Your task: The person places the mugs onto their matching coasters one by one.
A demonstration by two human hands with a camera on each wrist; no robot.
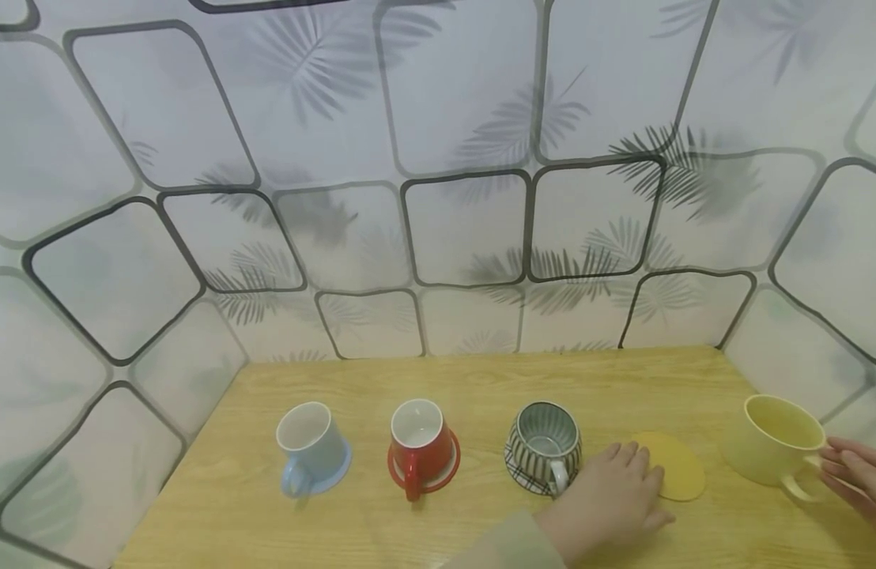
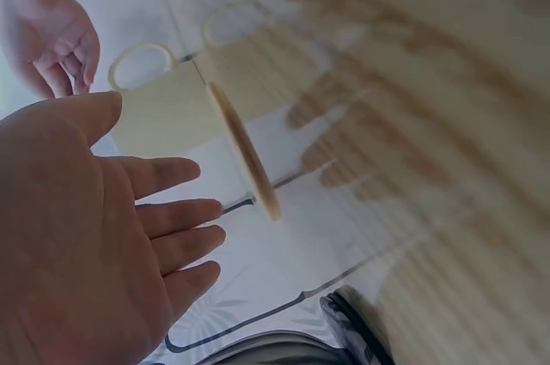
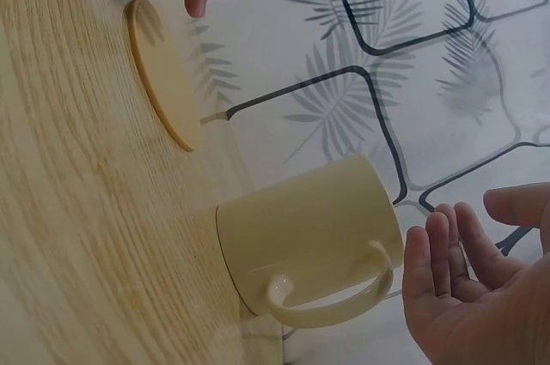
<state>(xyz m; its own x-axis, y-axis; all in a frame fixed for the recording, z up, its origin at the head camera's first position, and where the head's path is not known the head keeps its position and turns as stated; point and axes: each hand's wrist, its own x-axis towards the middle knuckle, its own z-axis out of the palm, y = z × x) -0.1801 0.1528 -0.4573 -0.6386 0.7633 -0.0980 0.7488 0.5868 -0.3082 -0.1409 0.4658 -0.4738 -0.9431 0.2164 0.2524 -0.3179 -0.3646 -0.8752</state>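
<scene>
My left hand (image 1: 612, 494) reaches over the table beside a round yellow coaster (image 1: 671, 468). In the left wrist view its fingers are extended, a small gap short of the coaster (image 2: 245, 155), which appears edge-on. To the right a yellow mug (image 1: 768, 442) stands upright on the bare wood, its handle toward my right hand (image 1: 861, 478). Close up in the right wrist view, loosely bent fingers (image 3: 440, 253) hover by the rim of the mug (image 3: 301, 236), not wrapped round it; whether they touch cannot be told. Neither hand holds anything.
A striped grey mug (image 1: 548, 438) on a plaid coaster stands just left of my left hand. Farther left are a red mug (image 1: 422, 454) on a red-rimmed coaster and a light blue mug (image 1: 313, 442) on a blue coaster. A patterned wall (image 1: 466, 237) closes the table's back.
</scene>
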